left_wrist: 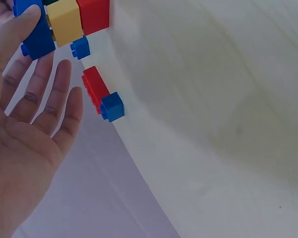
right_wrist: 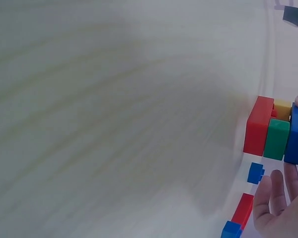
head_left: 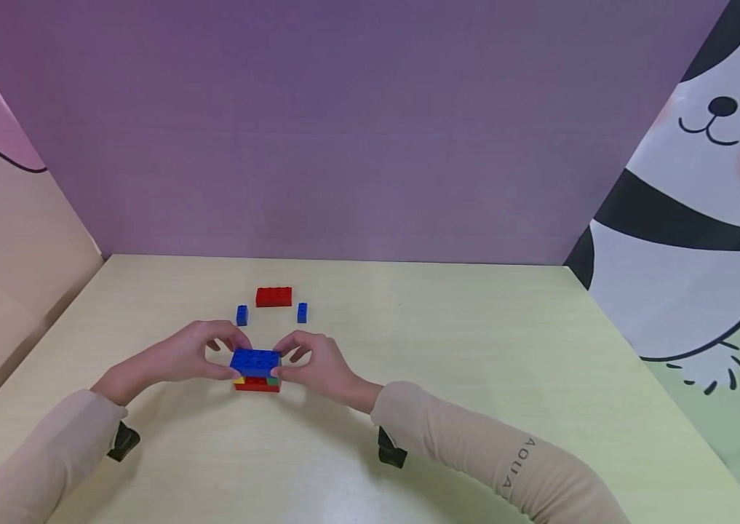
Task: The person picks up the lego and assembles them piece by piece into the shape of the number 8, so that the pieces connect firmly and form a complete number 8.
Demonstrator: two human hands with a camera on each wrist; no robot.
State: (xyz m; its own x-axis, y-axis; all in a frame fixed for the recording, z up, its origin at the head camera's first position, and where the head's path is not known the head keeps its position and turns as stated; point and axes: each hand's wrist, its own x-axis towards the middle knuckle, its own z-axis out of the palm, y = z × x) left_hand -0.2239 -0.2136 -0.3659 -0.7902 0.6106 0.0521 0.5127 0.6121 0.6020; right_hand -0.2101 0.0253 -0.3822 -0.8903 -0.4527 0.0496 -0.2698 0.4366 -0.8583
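Observation:
A long blue building brick lies on top of a small stack, level, with its studs up. Below it, a yellow brick and a green brick sit side by side on a red brick that stands on the table. My left hand pinches the left end of the blue brick, thumb in front and fingers behind. At its right end my right hand pinches it likewise. In the left wrist view the other left fingers spread past the brick.
Behind the stack, a loose red brick lies on the pale wooden table. Two small blue bricks, one to the left and one to the right, sit a little nearer. A purple panel rises at the table's far edge.

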